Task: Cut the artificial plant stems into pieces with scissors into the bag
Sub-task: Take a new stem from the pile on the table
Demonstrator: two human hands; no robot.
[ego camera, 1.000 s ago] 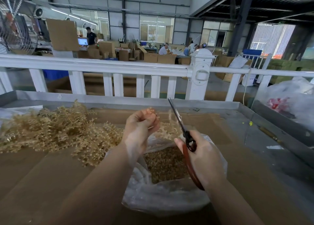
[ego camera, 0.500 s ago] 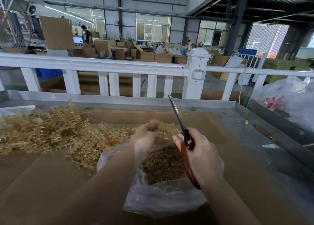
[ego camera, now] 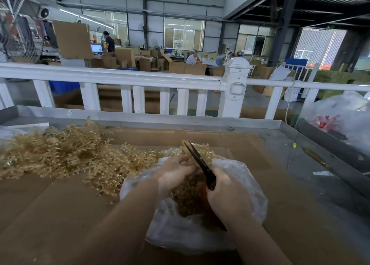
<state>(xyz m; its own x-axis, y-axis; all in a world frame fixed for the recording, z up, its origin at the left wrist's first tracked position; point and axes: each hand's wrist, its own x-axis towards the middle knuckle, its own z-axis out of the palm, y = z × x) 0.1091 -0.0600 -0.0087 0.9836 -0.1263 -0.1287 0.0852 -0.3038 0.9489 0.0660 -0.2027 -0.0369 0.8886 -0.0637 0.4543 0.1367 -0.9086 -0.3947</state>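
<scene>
A clear plastic bag [ego camera: 246,180] lies open on the cardboard-covered table, partly filled with cut golden pieces [ego camera: 190,200]. My right hand [ego camera: 228,196] grips red-handled scissors [ego camera: 200,160], whose dark blades point up and away over the bag's far rim. My left hand [ego camera: 176,172] sits at the bag's mouth, fingers curled on a golden stem piece just left of the blades. A heap of uncut golden plant stems [ego camera: 66,154] spreads over the table's left side, reaching the bag.
The table [ego camera: 300,214] has a raised metal rim at the back and right. A white railing [ego camera: 140,80] runs behind it. Another filled plastic bag [ego camera: 344,120] sits at the right. People work among cardboard boxes far behind.
My left hand has come down from above the bag to its mouth. The scissors have dropped lower and closer to the bag, with the blades now beside my left fingers.
</scene>
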